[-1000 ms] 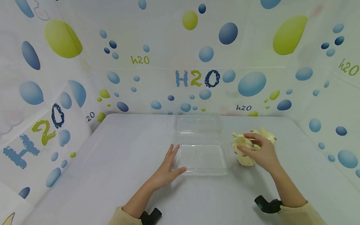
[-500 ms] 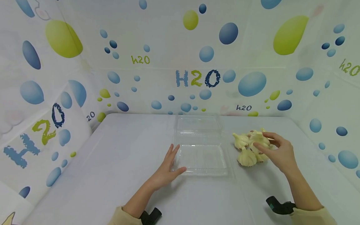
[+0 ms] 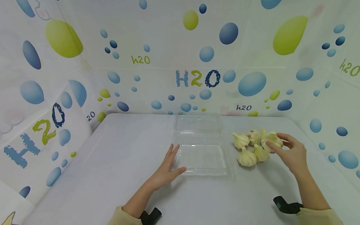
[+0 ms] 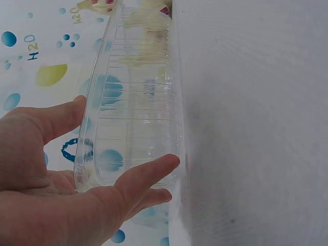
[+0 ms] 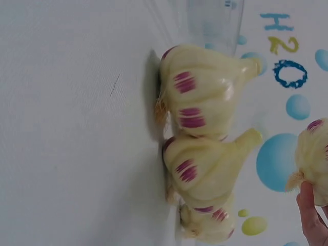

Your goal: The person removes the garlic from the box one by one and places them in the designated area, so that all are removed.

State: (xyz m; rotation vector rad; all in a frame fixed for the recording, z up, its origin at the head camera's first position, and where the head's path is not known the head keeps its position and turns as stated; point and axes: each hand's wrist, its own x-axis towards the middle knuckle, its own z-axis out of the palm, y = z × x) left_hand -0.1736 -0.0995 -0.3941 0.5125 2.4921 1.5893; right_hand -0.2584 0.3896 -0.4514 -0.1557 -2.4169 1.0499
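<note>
A garlic bulb is pinched between the thumb and fingers of my right hand, at the right of the table. In the right wrist view the held garlic bulb shows purple marks and a tuft of roots. Several more bulbs stand grouped beside it, one garlic bulb at the front and another garlic bulb farther left. My left hand is spread at the near left corner of a clear plastic container. In the left wrist view, its straight fingers lie along the container's end.
The container's hinged lid lies back behind it, toward the wall. White cloth covers the table. A printed wall sheet with blue and green drops rises behind and at both sides.
My right hand has carried the garlic bulb rightward from above the left of the group to its right side, uncovering the other bulbs. The left hand and container stay put.
</note>
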